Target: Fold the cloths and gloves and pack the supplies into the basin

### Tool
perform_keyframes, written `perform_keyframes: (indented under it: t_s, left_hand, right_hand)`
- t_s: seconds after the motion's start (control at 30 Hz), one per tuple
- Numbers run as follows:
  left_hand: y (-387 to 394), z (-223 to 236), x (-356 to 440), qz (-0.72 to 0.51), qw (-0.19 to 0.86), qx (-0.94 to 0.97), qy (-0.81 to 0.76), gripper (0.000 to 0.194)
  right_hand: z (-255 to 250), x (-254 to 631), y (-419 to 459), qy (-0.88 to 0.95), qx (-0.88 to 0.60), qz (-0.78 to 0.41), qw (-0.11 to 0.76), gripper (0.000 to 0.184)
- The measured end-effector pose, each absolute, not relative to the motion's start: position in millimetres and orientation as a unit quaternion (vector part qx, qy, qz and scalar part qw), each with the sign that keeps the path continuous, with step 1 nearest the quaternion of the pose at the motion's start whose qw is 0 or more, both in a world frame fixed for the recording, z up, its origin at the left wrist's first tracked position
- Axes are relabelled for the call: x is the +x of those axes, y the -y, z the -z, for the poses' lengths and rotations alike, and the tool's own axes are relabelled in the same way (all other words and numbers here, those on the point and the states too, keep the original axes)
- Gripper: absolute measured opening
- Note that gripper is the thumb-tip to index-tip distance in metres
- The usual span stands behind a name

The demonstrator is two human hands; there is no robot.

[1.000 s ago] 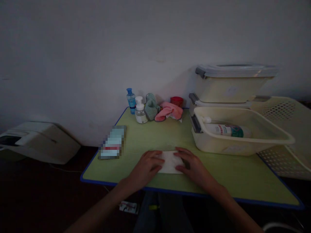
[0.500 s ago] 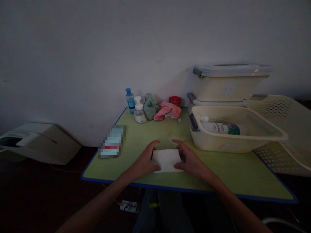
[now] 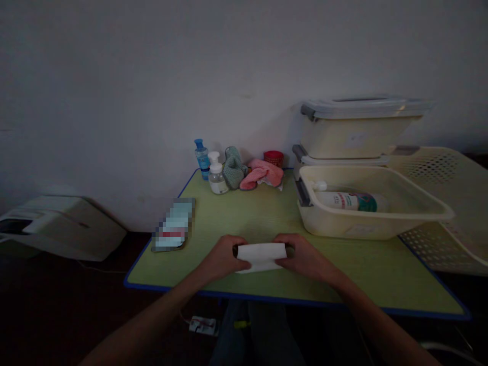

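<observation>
A folded white sheet (image 3: 261, 256), paper tissue or thin cloth, lies near the front of the green tabletop (image 3: 251, 218). My left hand (image 3: 227, 255) grips its left end, thumb at the near edge and fingers curled round the far edge. On the right end, my right hand (image 3: 298, 254) pinches it the same way. Between the hands the sheet's far edge looks rolled or raised. My fingertips behind that edge are hidden.
A blurred-out phone-like object (image 3: 174, 224) lies at left. Along the back stand a blue bottle (image 3: 202, 160), pump bottle (image 3: 217, 175), green cloth (image 3: 234, 169), pink cloth (image 3: 263, 174) and red basket (image 3: 273, 158). At right, an open cream bin (image 3: 354, 227) holds a white bottle (image 3: 346, 201); lidded boxes (image 3: 358, 137) rise behind.
My hands lay over the sheet, then spread to its ends with fingers raised. Now the fingers have closed on the far edge, and the sheet looks narrower front to back.
</observation>
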State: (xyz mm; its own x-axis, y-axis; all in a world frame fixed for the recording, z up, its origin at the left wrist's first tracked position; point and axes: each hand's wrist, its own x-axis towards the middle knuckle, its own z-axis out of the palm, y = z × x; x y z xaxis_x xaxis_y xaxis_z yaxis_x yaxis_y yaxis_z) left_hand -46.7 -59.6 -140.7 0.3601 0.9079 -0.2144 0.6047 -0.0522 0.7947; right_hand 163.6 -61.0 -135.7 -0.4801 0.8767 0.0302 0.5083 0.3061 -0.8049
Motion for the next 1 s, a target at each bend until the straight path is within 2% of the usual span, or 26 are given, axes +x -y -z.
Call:
perform_keyframes:
  t_s: [0.1, 0.2, 0.3, 0.4, 0.5, 0.63, 0.8, 1.0]
  left_hand:
    - [54, 137, -47, -0.248, 0.361, 0.756, -0.486, 0.012]
    - [42, 137, -51, -0.333, 0.189, 0.842, -0.380, 0.016]
    - [29, 142, -58, -0.341, 0.001, 0.897, -0.282, 0.025]
    - [19, 152, -64, -0.277, -0.107, 0.925, -0.239, 0.028]
    - [17, 162, -66, -0.188, -0.114, 0.947, -0.233, 0.029]
    - [24, 164, -66, -0.128, -0.057, 0.951, -0.275, 0.023]
    - [39, 156, -70, -0.092, -0.001, 0.946, -0.312, 0.032]
    - [46, 153, -65, -0.072, 0.025, 0.932, -0.354, 0.038]
  right_hand:
    - [131, 163, 54, 0.822, -0.394, -0.308, 0.274, 0.020]
    - [131, 164, 38, 0.886, -0.334, -0.156, 0.281, 0.025]
    - [136, 167, 19, 0.937, -0.266, 0.027, 0.224, 0.024]
    - [144, 169, 6, 0.961, -0.202, 0.113, 0.152, 0.022]
    - [150, 169, 4, 0.970, -0.182, 0.121, 0.108, 0.021]
    - [151, 171, 12, 0.972, -0.211, 0.082, 0.060, 0.020]
    - [146, 175, 23, 0.953, -0.292, -0.016, 0.083, 0.032]
    - [147, 168, 27, 0.948, -0.310, -0.034, 0.064, 0.036]
